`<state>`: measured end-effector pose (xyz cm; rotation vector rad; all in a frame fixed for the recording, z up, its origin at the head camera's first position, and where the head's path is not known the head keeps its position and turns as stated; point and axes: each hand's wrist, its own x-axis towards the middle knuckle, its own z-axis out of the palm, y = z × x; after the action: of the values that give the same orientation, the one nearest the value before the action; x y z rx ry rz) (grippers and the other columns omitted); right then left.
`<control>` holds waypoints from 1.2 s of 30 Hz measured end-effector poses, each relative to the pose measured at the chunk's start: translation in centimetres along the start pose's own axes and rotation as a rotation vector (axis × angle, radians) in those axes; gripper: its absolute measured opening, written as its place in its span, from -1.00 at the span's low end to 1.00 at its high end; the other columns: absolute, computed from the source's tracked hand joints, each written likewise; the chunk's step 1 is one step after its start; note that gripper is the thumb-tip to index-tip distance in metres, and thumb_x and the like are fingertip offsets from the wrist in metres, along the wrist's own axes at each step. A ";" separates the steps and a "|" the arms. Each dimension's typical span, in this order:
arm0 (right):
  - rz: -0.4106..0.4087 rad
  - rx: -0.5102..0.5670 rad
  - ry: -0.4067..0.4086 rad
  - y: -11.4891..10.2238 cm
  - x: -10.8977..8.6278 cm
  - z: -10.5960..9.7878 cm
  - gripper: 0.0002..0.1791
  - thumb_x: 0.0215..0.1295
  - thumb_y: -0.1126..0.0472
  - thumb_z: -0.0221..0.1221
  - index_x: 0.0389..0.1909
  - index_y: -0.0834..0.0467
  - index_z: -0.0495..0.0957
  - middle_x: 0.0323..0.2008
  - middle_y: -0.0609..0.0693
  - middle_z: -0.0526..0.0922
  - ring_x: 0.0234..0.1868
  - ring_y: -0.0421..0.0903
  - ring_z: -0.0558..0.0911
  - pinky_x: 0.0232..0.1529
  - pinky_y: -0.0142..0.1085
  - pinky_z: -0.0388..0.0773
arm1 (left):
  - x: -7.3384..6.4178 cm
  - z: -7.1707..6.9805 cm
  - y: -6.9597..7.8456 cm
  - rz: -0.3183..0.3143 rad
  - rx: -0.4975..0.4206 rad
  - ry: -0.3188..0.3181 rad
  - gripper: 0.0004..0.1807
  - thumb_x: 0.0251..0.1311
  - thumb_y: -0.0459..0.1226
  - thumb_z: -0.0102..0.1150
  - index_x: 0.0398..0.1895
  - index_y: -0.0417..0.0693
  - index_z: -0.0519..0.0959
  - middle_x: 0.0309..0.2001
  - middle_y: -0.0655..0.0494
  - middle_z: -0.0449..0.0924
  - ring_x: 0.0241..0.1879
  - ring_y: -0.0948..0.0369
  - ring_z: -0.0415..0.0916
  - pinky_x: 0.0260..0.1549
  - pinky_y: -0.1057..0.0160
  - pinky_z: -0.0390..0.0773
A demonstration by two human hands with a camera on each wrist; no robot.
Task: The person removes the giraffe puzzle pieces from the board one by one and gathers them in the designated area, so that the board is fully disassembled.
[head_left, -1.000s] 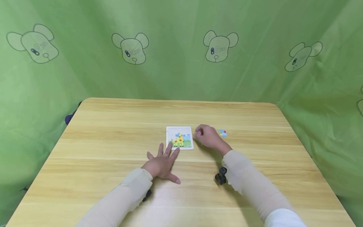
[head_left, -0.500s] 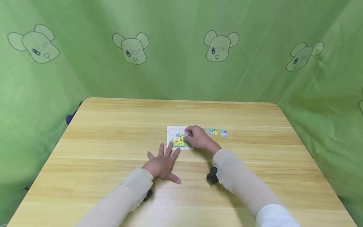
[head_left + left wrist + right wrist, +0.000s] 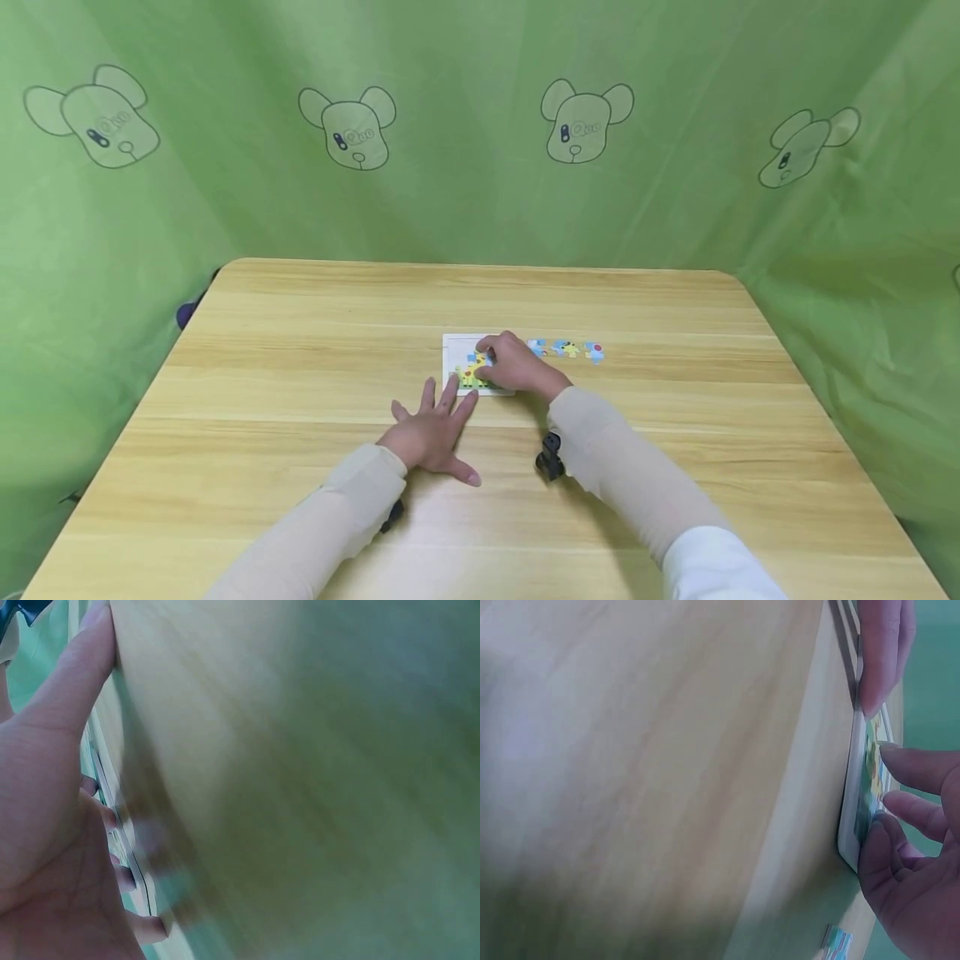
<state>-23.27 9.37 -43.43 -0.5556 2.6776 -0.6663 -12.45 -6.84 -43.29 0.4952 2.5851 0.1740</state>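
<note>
A white-rimmed puzzle tray (image 3: 446, 354) holds a partly assembled picture of a yellow giraffe (image 3: 468, 377) on green and blue. My left hand (image 3: 429, 437) lies spread on the table, fingertips at the tray's near left edge. Over the tray's right half, my right hand (image 3: 517, 364) has its thumb and fingers bent down at the picture, pinching a puzzle piece that they mostly hide. In the right wrist view, those fingertips are right at the picture surface, inside the tray rim (image 3: 847, 817).
Three loose puzzle pieces lie in a row right of the tray: a blue-white one (image 3: 536, 347), a yellow-blue one (image 3: 566, 349) and one with a red dot (image 3: 595, 351). The wooden table (image 3: 330, 333) ends at a green curtain (image 3: 465, 208).
My right hand has moved left from beside the tray onto its picture, uncovering the loose pieces on the right. My left hand has stayed in place.
</note>
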 end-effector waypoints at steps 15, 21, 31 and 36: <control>0.047 0.030 -0.014 -0.3 -0.1 0.0 -0.48 0.18 0.13 0.27 0.15 0.19 0.41 -0.10 0.09 0.42 -0.10 -0.04 0.43 0.02 -0.17 0.44 | -0.1 -0.2 0.0 -0.003 -0.003 -0.013 0.35 -0.32 0.45 0.18 0.51 0.22 -0.27 0.50 -0.02 -0.54 0.44 -0.24 -0.43 0.02 -0.58 -0.04; 0.039 0.047 0.008 -0.3 -0.2 0.2 -0.47 0.18 0.16 0.28 0.15 0.17 0.36 -0.12 0.08 0.42 -0.13 -0.05 0.42 -0.05 -0.20 0.44 | -0.1 -0.3 0.2 -0.002 -0.005 -0.018 0.34 -0.31 0.45 0.19 0.51 0.21 -0.26 0.50 -0.03 -0.53 0.44 -0.24 -0.43 0.03 -0.58 -0.04; -0.011 0.082 0.078 -0.3 -0.3 0.9 -0.54 0.22 0.23 0.20 0.11 0.16 0.32 -0.43 0.00 0.47 -0.46 -0.13 0.43 -0.42 -0.34 0.38 | -0.2 -0.3 0.3 -0.005 -0.001 -0.003 0.33 -0.31 0.44 0.20 0.51 0.21 -0.25 0.51 -0.05 -0.50 0.43 -0.25 -0.40 0.02 -0.58 -0.02; 0.008 0.076 0.122 -0.5 -0.5 1.3 -0.58 0.24 0.22 0.18 0.10 0.13 0.33 -0.50 -0.03 0.47 -0.54 -0.15 0.42 -0.51 -0.35 0.35 | -0.3 -0.2 0.4 0.004 0.000 0.013 0.33 -0.30 0.42 0.22 0.51 0.19 -0.22 0.51 -0.06 -0.47 0.43 -0.26 -0.38 0.00 -0.58 0.01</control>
<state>-22.16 8.68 -44.17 -0.4985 2.7510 -0.8205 -12.20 -6.59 -42.94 0.5004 2.5967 0.1785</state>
